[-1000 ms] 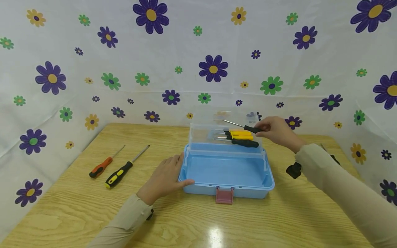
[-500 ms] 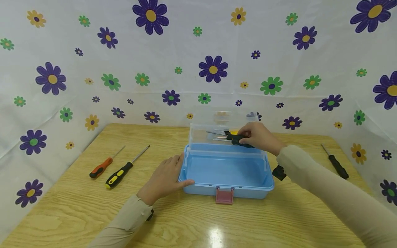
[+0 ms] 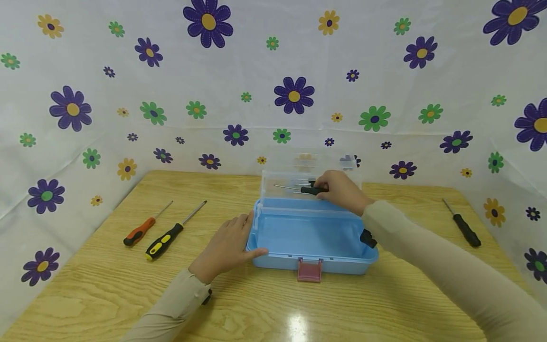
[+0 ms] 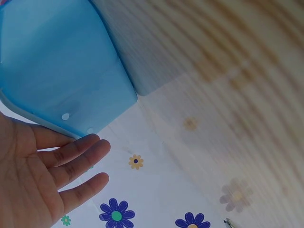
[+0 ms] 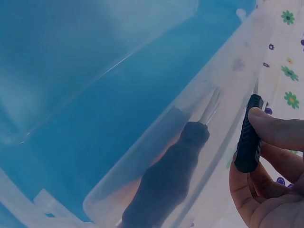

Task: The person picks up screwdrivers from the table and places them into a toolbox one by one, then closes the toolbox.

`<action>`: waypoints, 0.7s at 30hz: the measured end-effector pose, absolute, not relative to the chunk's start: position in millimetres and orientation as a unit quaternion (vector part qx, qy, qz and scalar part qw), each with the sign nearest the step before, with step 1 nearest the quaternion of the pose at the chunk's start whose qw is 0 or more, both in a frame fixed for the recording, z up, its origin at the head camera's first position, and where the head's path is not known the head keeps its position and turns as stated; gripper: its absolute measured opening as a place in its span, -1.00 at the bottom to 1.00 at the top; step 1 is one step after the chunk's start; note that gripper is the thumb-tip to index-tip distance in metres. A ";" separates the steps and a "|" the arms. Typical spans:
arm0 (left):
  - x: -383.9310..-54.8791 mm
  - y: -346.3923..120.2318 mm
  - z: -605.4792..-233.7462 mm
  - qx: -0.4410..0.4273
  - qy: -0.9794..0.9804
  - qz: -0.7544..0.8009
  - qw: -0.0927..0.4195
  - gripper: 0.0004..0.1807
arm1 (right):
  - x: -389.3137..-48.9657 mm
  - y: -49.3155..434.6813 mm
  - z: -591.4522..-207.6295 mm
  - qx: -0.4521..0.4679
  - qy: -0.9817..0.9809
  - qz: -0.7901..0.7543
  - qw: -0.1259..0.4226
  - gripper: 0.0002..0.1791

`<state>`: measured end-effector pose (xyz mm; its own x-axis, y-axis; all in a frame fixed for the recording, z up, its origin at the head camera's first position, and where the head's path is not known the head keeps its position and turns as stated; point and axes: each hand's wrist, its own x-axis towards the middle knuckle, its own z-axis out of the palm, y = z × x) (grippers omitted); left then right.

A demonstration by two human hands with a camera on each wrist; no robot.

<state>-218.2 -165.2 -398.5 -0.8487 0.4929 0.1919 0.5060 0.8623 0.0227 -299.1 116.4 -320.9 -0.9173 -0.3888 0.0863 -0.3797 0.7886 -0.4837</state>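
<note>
My right hand (image 3: 344, 191) pinches a black-handled screwdriver (image 3: 311, 190) by its handle, above the clear upper tray (image 3: 270, 192) of a blue toolbox (image 3: 273, 262). Its shaft points left. Thumb and fingers on that handle (image 5: 248, 137) show in the right wrist view. Another dark-handled screwdriver (image 5: 164, 185) lies inside the tray there, seen through its wall; in the head view my right hand covers most of the tray's contents. My left hand (image 3: 226, 243) rests on the toolbox's left rim, and in the left wrist view its fingers (image 4: 78, 159) extend along the blue wall.
An orange-and-black screwdriver (image 3: 139, 231) and a black-and-yellow one (image 3: 164, 241) lie on the wooden table (image 3: 107, 285) at left. A black-handled screwdriver (image 3: 466, 230) lies at far right. A pink latch (image 3: 309, 271) hangs at the toolbox's front. Flowered cloth (image 3: 239, 61) stands behind.
My right hand has brought the black-handled screwdriver left and down toward the tray, now covering the yellow handles. The left hand and toolbox have stayed put.
</note>
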 end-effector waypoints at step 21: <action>-216.8 -164.5 -396.0 -0.265 -0.960 -0.034 0.089 0.08 | -301.1 83.5 -326.3 -0.173 0.966 -0.193 -0.002 -0.76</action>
<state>-216.8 -164.5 -396.0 -0.8441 0.5018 0.1891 0.5138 0.8577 0.0175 -301.1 83.5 -326.3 -0.9402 -0.3331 0.0711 -0.3349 0.8659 -0.3715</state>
